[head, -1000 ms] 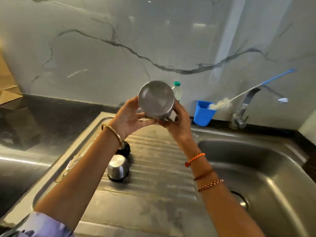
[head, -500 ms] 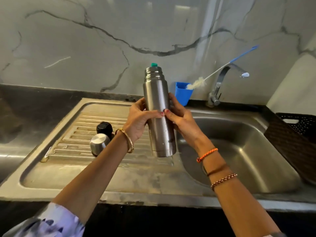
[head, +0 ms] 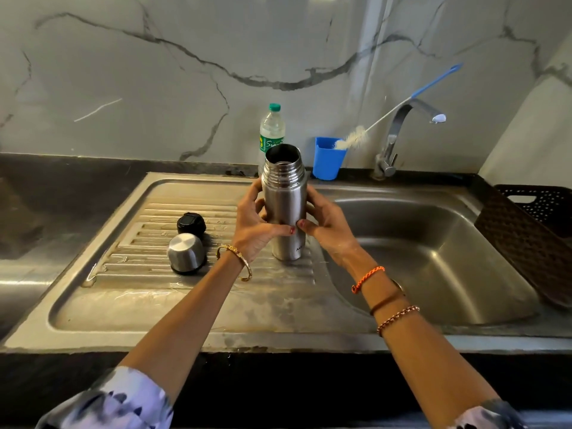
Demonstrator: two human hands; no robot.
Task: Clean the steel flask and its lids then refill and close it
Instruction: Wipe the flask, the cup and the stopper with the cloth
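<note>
The steel flask stands upright on the ribbed drainboard, its mouth open and uncapped. My left hand wraps its left side and my right hand its right side, thumbs meeting at the front. To the left on the drainboard lie the steel cup lid, upside down, and behind it the black inner stopper, both apart from my hands.
A plastic water bottle with a green cap stands behind the flask at the wall. A blue cup holds a long bottle brush. The tap overhangs the sink basin. A dark perforated basket leans at the right.
The flask went from tipped bottom-toward-me and raised, to upright in the air, to resting upright on the drainboard. Both hands stayed on it and lowered.
</note>
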